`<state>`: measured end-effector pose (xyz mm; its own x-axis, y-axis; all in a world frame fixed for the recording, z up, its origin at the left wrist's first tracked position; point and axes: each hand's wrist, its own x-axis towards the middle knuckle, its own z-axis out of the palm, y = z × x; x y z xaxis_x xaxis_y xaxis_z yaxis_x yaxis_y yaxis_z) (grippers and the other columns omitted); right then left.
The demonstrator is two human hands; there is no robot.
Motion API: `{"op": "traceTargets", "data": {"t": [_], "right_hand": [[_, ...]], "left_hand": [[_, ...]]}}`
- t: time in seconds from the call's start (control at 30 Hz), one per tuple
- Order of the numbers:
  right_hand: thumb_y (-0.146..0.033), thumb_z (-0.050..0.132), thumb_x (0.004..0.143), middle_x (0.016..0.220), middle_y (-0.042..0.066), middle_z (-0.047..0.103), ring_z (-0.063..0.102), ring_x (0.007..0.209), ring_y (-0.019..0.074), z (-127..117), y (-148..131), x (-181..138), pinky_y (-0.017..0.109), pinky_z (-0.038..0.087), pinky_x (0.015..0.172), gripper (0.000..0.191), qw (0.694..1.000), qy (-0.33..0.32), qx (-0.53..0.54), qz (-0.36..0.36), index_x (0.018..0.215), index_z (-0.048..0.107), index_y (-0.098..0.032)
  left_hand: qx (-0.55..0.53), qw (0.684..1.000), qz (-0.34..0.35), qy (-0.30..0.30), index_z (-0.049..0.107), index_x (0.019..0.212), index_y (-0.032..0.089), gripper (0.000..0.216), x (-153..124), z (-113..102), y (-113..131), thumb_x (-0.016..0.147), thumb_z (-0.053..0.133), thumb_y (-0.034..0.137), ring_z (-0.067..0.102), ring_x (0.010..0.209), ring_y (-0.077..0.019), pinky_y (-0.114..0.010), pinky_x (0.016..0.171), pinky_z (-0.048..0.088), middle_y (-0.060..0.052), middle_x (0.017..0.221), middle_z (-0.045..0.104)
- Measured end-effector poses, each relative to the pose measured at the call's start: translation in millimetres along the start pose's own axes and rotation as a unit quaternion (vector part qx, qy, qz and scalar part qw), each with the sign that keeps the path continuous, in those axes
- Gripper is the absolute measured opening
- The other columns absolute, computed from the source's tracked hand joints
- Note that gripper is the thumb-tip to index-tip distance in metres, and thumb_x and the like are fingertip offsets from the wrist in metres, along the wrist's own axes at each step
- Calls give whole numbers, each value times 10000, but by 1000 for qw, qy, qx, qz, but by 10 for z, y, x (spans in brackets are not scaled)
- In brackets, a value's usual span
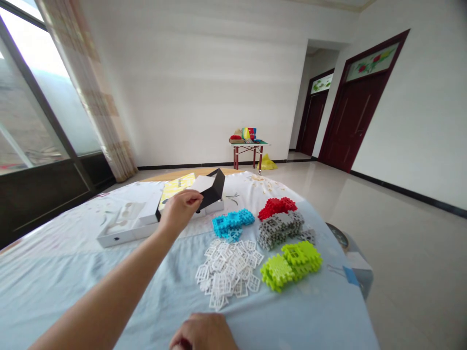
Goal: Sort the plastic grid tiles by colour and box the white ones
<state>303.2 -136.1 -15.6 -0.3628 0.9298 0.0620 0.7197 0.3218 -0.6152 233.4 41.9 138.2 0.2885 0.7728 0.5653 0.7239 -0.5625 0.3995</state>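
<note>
My left hand (184, 204) reaches over the far part of the table, its fingers pinched at the edge of a black box lid (213, 190) that tilts up. Beside it, a yellow-and-white printed box cover (177, 187) lies behind my wrist. My right hand (204, 333) rests low on the cloth at the bottom edge, fingers curled under; whatever they may hold is hidden. Between the hands spreads a pile of white plastic window pieces (228, 270). Past that pile sit blue interlocking tiles (231, 222).
Stacks of red (275, 207), grey (280, 228) and lime-green tiles (292, 265) stand on the right. A white tray (124, 238) with moulded hollows lies left. The table edge curves at right, beside a stool (359, 272). A small table (250, 144) stands by the wall.
</note>
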Motion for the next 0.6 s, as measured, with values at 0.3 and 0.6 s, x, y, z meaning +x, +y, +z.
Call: {"op": "traceTargets", "data": {"t": [0.3, 0.6], "right_hand": [[-277, 479, 773, 796, -8, 665, 600, 746, 144, -145, -43, -171, 227, 401, 653, 198, 998, 43, -4, -35, 840, 664, -251], [-240, 489, 782, 829, 13, 659, 591, 777, 138, -152, -30, -209, 219, 401, 693, 207, 995, 64, 3, -72, 885, 666, -212]], "left_hand": [[-58, 994, -67, 71, 667, 719, 233, 244, -1583, -711, -391, 654, 584, 453, 576, 716, -178, -295, 686, 490, -32, 889, 659], [-48, 992, -88, 78, 606, 773, 193, 164, -2019, -617, -695, 704, 517, 313, 579, 769, -174, -306, 755, 463, -30, 813, 635]]}}
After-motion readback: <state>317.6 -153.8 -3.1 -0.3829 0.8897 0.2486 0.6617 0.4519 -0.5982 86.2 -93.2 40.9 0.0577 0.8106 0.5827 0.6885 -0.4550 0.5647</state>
